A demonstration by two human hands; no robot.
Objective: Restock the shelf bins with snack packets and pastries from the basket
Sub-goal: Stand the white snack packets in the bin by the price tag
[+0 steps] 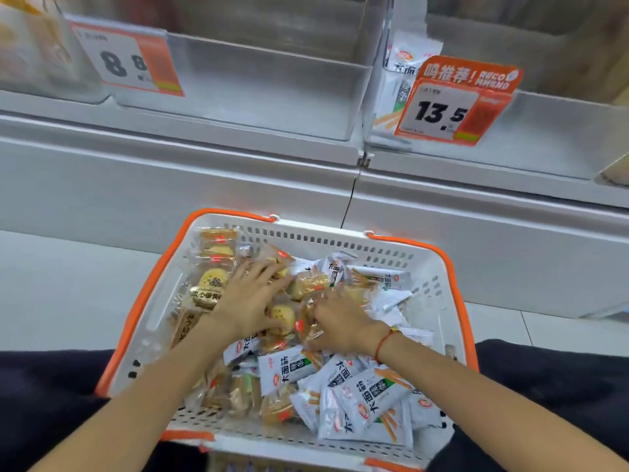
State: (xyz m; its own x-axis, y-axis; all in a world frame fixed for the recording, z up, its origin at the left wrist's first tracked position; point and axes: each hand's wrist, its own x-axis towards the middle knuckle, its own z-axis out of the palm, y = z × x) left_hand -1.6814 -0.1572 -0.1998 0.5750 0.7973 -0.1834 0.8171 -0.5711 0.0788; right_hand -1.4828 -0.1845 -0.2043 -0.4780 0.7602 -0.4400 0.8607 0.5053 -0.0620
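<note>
Right hand [335,321] fingertips are hidden among pastries [282,318]; its grip is unclear.

Your basket [429,267] is white with orange handles. The snack packets [369,393] are white with green patches; both price tags [454,103] are orange and white.

Orange price tags [452,107] read 8.8 and 13.5.

A pale grey shelf front [170,185] runs across a shop aisle, split by a dark vertical seam [350,199] right of centre. Above it, two orange price tags hang at the shelf's upper edge: one reading 8.8 [127,59] near the left end, one reading 13.5 [449,107] towards the right. Light floor tiles [68,287] stretch below the shelf's bottom edge, lit evenly and softly overhead.
</note>
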